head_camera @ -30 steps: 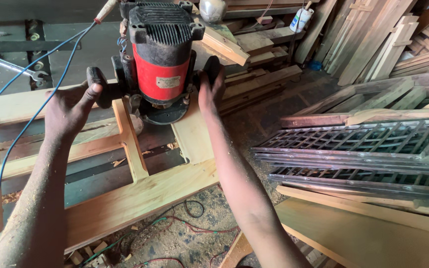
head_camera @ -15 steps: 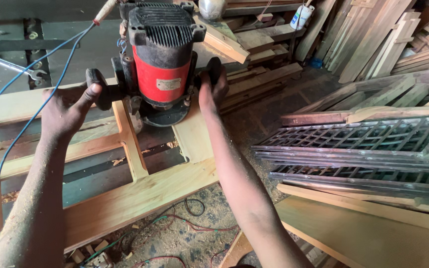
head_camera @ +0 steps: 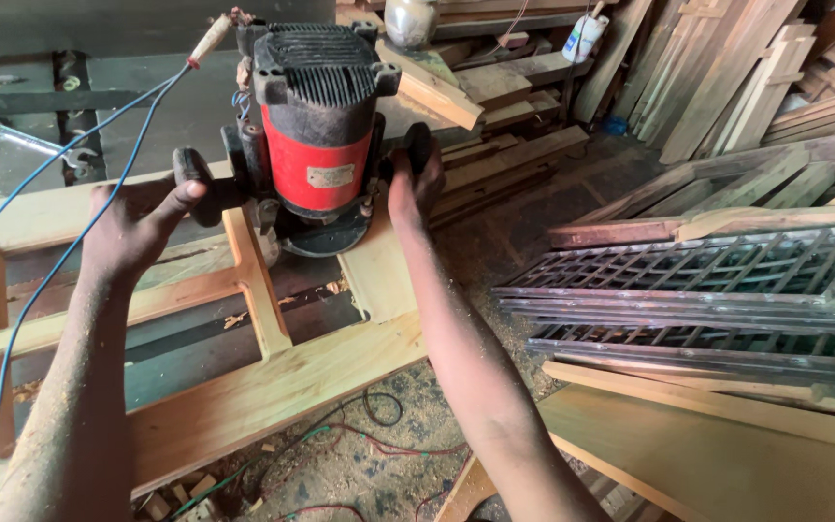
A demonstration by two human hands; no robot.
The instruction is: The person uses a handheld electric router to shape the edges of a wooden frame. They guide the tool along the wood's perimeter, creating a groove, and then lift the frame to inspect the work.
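Red router (head_camera: 316,145) between left hand (head_camera: 142,227) and right hand (head_camera: 413,188), arms outstretched.

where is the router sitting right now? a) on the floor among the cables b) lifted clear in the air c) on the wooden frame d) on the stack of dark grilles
c: the router rests with its base on the wooden frame, the left hand and right hand each gripping a side handle.

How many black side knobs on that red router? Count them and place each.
2. One knob on the router under the left hand; the other under the right hand.
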